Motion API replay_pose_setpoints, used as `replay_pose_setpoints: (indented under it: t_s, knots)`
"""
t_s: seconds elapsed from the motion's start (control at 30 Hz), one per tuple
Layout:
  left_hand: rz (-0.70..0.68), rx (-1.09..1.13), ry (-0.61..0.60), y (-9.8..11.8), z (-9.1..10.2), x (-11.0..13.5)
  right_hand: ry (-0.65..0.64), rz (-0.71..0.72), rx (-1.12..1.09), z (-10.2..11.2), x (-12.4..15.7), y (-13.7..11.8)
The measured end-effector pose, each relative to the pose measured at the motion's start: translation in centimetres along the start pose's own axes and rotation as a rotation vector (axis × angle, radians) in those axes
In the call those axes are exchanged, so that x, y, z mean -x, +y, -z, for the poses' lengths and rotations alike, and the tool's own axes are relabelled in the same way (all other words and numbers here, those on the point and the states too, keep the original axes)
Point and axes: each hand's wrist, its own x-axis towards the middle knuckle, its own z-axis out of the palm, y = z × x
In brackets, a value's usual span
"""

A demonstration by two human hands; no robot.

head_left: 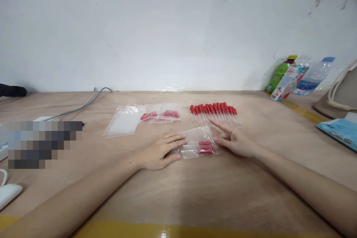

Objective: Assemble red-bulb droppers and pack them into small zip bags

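A clear zip bag (192, 138) lies on the table in front of me, with a few droppers (205, 147) inside, their red bulbs towards the right. My left hand (160, 151) rests flat on the bag's left end, fingers spread, holding nothing. At the bag's right edge is my right hand (234, 139). Its thumb and curled fingers close on the edge, while the index finger stretches towards the bag's upper corner. Just beyond, a row of loose droppers (214, 109) has red bulbs pointing away from me and thin clear tubes towards me.
Behind my left hand lie flat clear bags (122, 121) and filled bags with red bulbs (170, 113). Bottles (279, 74) and a carton (288, 83) stand at the back right. A blue packet (340, 132) lies far right. A grey cable (80, 105) runs along the left.
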Motion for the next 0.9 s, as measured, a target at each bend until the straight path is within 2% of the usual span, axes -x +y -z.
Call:
replay_pose_setpoints:
  t_s: [0.1, 0.2, 0.33, 0.5, 0.7, 0.9]
  knots:
    - [0.037, -0.027, -0.002, 0.0, -0.1, 0.1, 0.014, -0.033, 0.027, -0.1, -0.2, 0.2]
    - [0.045, -0.033, -0.017, 0.0, 0.0, 0.1, 0.190, -0.006, 0.140, 0.6, -0.9, 0.5]
    - [0.036, -0.029, -0.025, -0.1, 0.1, 0.1, 0.590, 0.024, 0.579, 4.0, -3.0, 0.6]
    - [0.024, -0.036, -0.044, -0.2, 0.2, 0.1, 0.765, -0.084, 0.919, 8.6, -6.8, 1.3]
    - [0.017, -0.046, -0.053, -0.2, 0.1, 0.1, 0.754, -0.187, 0.950, 10.0, -10.0, 3.0]
    - [0.018, -0.045, -0.050, -0.2, 0.0, 0.1, 0.782, -0.190, 0.857, 10.4, -11.0, 2.9]
